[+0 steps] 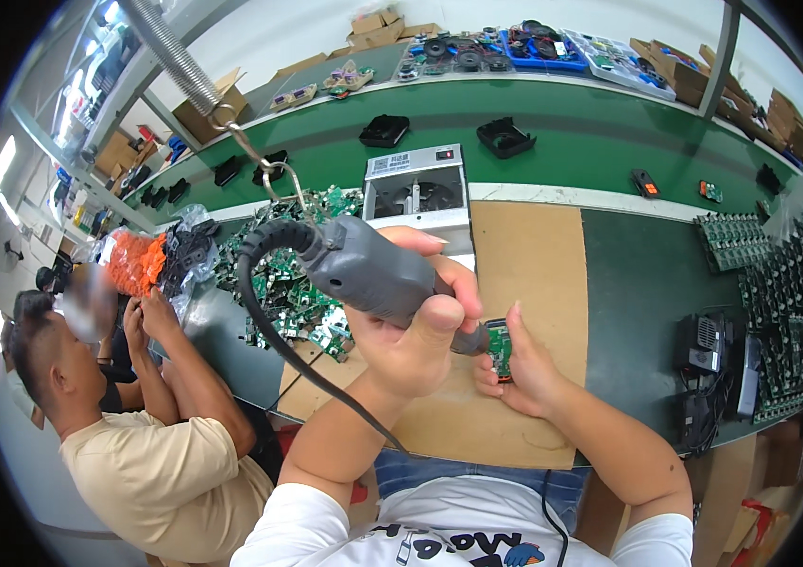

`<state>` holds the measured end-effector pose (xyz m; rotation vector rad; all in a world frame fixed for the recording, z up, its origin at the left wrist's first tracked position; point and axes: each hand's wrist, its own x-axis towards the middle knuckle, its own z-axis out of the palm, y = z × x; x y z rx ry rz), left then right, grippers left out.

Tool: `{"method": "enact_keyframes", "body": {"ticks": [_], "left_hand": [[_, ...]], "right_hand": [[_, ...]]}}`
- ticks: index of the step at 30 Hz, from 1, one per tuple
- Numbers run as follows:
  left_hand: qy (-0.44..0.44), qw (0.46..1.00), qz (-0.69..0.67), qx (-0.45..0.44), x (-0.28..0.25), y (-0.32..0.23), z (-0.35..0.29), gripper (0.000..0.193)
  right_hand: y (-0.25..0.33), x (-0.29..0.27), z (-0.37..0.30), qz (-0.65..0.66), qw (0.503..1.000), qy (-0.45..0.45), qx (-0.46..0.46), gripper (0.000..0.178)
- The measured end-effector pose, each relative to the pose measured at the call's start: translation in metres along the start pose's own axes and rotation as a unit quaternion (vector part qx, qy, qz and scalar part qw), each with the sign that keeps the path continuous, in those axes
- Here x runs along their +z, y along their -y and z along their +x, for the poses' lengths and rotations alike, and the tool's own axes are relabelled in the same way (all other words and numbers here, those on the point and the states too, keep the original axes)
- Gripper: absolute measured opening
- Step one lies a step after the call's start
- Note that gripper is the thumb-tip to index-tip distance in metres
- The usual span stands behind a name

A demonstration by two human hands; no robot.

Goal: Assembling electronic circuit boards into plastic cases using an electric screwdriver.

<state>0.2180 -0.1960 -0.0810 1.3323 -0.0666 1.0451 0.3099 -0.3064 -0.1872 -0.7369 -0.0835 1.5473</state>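
Observation:
My left hand is wrapped round a grey electric screwdriver, which lies tilted with its tip end down to the right. From its rear a black cord loops down, and a metal hook and coil spring hang at that end. In my right hand, gripped between thumb and fingers, is a small green circuit board in a dark case with an orange edge. The screwdriver's nose meets the board; its bit and any screw are hidden.
Brown cardboard covers the bench under my hands. Behind stands a white-framed machine. Loose green boards are heaped left, stacked board panels right, beside a black power adapter. Black housings lie on the green belt. A co-worker sits left.

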Motion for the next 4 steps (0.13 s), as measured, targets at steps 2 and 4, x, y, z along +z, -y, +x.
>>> {"method": "enact_keyframes", "body": {"ticks": [2, 4], "left_hand": [[0.001, 1.0, -0.022, 0.015, -0.0007, 0.0004, 0.001, 0.054], [-0.002, 0.999, -0.014, 0.032, -0.0044, -0.0022, 0.0025, 0.052]], "right_hand": [[0.0006, -0.0001, 0.0014, 0.007, 1.0, -0.001, 0.008, 0.062], [0.0008, -0.0011, 0.0012, 0.007, 1.0, 0.01, 0.005, 0.062]]}}
